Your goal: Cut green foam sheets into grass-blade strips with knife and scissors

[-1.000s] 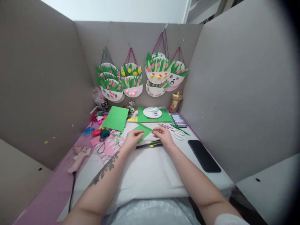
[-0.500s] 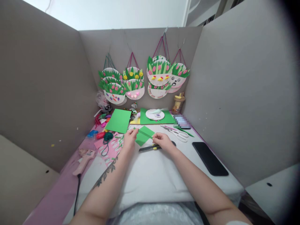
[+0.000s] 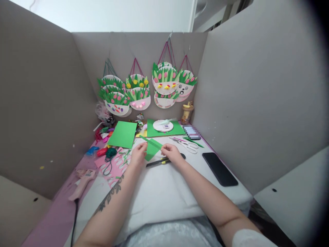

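My right hand [image 3: 171,153] pinches the lower right end of a narrow green paper strip [image 3: 151,142]. The strip's other end points up and left, free in the air. My left hand [image 3: 139,155] is closed just below the strip, its fingertips curled; whether anything is between them is hidden. Behind the strip a smaller green paper piece [image 3: 153,151] lies on the white cloth [image 3: 164,192]. A black utility knife [image 3: 154,163] with yellow parts lies below both hands, its handle partly under my right hand.
White-handled scissors [image 3: 189,146] and a black phone-like slab [image 3: 219,168] lie on the right. A green sheet [image 3: 122,134], dark green yarn [image 3: 111,153] and a pink glue gun [image 3: 83,183] are on the left. Paper-plate baskets [image 3: 166,84] hang on the back panel.
My left hand has come off the strip's far end and dropped slightly below it. The right hand still holds the strip. The whole view has shifted, so things appear further left.
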`<state>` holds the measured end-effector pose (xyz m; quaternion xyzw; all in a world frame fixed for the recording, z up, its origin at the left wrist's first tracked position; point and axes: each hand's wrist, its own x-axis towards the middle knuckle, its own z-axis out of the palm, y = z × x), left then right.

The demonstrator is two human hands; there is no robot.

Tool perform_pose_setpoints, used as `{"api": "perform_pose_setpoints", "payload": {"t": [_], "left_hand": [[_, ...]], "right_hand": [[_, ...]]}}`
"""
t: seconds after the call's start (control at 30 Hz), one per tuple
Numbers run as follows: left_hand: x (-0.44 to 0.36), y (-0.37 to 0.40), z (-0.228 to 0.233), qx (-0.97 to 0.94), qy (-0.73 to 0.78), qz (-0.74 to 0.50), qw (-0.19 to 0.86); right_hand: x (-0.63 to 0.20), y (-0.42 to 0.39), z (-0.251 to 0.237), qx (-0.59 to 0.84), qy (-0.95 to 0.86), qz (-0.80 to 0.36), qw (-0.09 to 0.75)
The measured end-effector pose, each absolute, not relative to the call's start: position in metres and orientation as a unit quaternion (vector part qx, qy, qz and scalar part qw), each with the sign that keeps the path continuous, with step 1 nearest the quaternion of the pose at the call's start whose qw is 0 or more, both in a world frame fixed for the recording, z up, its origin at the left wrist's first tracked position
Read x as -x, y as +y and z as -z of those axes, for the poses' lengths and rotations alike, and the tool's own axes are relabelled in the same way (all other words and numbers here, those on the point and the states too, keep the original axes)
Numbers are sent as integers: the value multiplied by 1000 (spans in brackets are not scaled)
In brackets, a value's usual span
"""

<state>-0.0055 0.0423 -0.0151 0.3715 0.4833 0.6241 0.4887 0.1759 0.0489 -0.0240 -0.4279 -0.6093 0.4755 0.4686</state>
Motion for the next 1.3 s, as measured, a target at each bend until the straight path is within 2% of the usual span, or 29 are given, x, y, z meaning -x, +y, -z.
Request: {"api": "perform_pose_setpoints", "payload": {"t": [0.07,0.13,0.3,0.47,0.63,0.83,0.93,1.0,1.07,1.17,1.3], "left_hand": [[-5,36,18,-456,498,-551,490],[-12,32,19,-490,505,-533,469],[-10,33,21,-493,499,-556,446],[-7,36,22,-462,494,-593,436],[-14,29,20,-493,491,-549,463],[-18,22,15,-520,503,-532,441],[-15,25,14,-500,503,-567,419],[-10,28,14,-475,501,-595,411],[-6,31,15,-458,502,-609,410],[-3,32,18,-462,508,-593,420],[-9,29,19,-486,512,-565,426]], "right_hand": [[-175,48,24,421,-618,-475,463],[-174,47,24,417,-630,-473,453],[-177,46,24,414,-660,-475,409],[-195,51,16,429,-700,-408,399],[-202,55,17,416,-699,-418,404],[-187,47,23,381,-749,-411,354],[-195,50,17,388,-773,-366,344],[-211,57,13,445,-780,-284,337],[-234,67,10,566,-745,-175,307],[-268,79,9,730,-655,-56,189],[-293,85,10,798,-595,-75,55]]}}
